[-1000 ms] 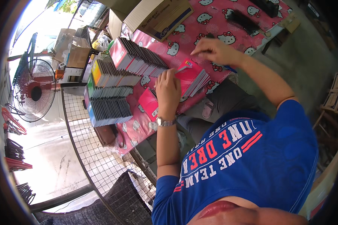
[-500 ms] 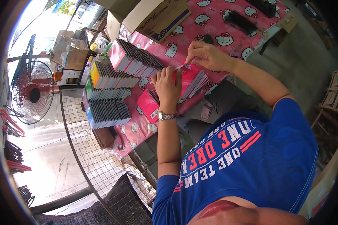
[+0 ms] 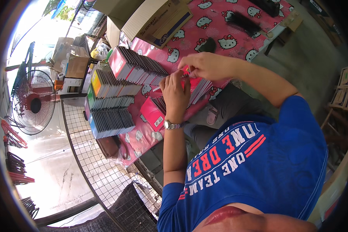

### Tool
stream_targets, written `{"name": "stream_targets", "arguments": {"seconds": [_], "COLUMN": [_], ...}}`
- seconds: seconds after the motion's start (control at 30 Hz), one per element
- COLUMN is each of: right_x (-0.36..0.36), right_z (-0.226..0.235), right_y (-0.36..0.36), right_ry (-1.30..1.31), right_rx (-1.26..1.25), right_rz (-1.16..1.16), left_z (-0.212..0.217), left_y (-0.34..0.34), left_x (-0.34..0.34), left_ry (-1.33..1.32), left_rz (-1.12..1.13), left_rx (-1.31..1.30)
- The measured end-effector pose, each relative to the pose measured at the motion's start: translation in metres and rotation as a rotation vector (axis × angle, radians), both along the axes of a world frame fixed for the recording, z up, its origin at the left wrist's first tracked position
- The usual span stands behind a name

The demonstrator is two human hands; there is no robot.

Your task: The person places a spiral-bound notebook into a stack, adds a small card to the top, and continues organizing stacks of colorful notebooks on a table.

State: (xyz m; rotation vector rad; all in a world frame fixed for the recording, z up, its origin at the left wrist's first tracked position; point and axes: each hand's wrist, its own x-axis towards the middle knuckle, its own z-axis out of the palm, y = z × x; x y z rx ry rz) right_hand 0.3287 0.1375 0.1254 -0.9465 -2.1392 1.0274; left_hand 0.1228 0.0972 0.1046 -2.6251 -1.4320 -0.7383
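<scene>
My left hand (image 3: 174,91), with a wristwatch (image 3: 171,125) below it, is closed at the near-left edge of a pink-red notebook stack (image 3: 200,89). Fingers bent, my right hand (image 3: 209,65) meets it from the right above the same stack. The fingertips of both hands come together; the small thing between them is too hidden to name. White page edges of the stack fan out under the right hand. Beside my left wrist lies a pink spiral notebook pile (image 3: 154,112), partly covered by that hand.
Spiral notebooks stand in rows to the left: pink (image 3: 137,65), yellow (image 3: 114,83), green (image 3: 112,100) and blue (image 3: 111,121). An open cardboard box (image 3: 156,24) is at the far side of the pink patterned tablecloth (image 3: 220,25). A black brush (image 3: 243,23) lies far right. A fan (image 3: 34,98) stands left.
My right hand has moved left and slightly down, closing the gap to my left hand. The strip visible between the hands earlier is now hidden. The whole view has shifted slightly.
</scene>
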Motion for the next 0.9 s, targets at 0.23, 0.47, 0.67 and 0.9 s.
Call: {"name": "stream_targets", "arguments": {"seconds": [0.23,0.47,0.67,0.9], "right_x": [0.028,0.023,0.020,0.008], "right_z": [-0.171,-0.051,-0.009,-0.006], "right_y": [0.091,0.087,0.075,0.073], "right_ry": [-0.767,0.434,0.053,0.497], "right_rx": [0.425,-0.552,-0.563,-0.718], "right_rz": [-0.503,0.113,0.488,0.725], "left_z": [-0.005,-0.006,-0.003,-0.002], "left_y": [0.009,0.000,0.002,0.007], "left_x": [-0.007,-0.017,-0.005,-0.029], "left_ry": [-0.037,-0.081,-0.123,-0.301], "left_rz": [-0.086,0.119,0.050,0.060], "left_rx": [0.010,-0.010,-0.098,-0.124]}}
